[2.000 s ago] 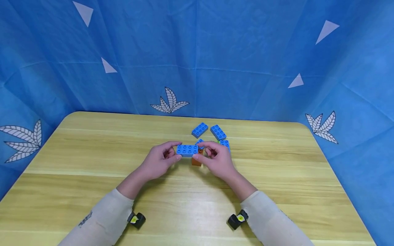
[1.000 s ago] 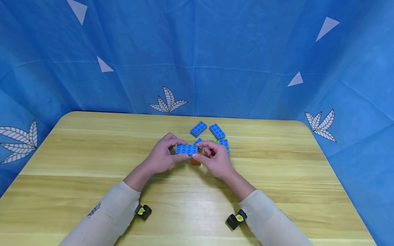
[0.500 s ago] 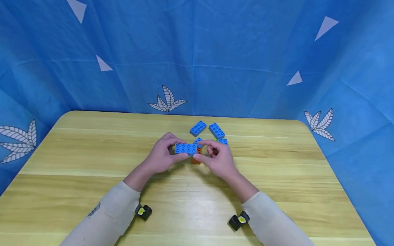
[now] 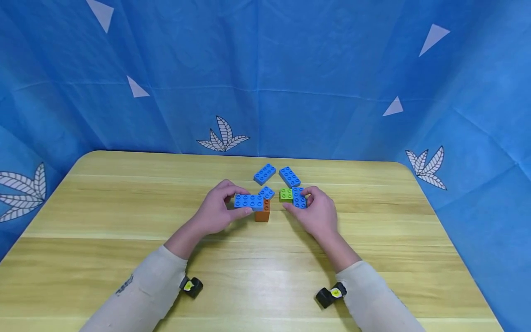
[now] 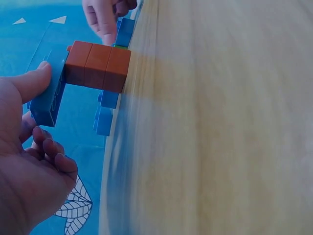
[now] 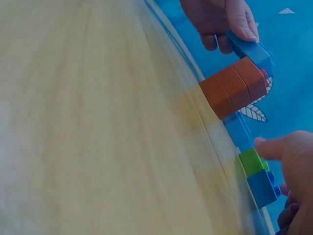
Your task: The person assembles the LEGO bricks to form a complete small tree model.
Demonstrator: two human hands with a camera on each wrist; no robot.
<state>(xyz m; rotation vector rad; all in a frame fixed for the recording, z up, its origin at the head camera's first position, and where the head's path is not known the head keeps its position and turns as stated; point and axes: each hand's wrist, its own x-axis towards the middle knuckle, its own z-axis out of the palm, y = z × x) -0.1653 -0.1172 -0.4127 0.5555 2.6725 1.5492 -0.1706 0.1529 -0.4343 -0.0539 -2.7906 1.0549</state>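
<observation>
My left hand (image 4: 217, 207) grips a long blue toy brick (image 4: 248, 201) between thumb and fingers. That brick's right end meets the top of a brown-orange brick stack (image 4: 262, 216); in the left wrist view the stack (image 5: 98, 66) shows three layers. Some of its top studs stay uncovered. Over to the right, my right hand (image 4: 316, 213) is at a green brick (image 4: 286, 195) and a blue brick (image 4: 299, 198) lying side by side. Its index finger is by the blue one and its thumb reaches before the green one; no firm hold on either shows.
Two more blue bricks, one at back left (image 4: 264, 174) and one at back right (image 4: 289, 176), lie on the wooden table (image 4: 124, 198). Another blue brick (image 4: 266, 192) sits just behind the stack. A blue curtain (image 4: 257, 92) hangs past the table's far edge.
My right hand has let go of the right end of the long blue brick and moved right to the green and blue bricks. My left hand keeps its grip at the stack.
</observation>
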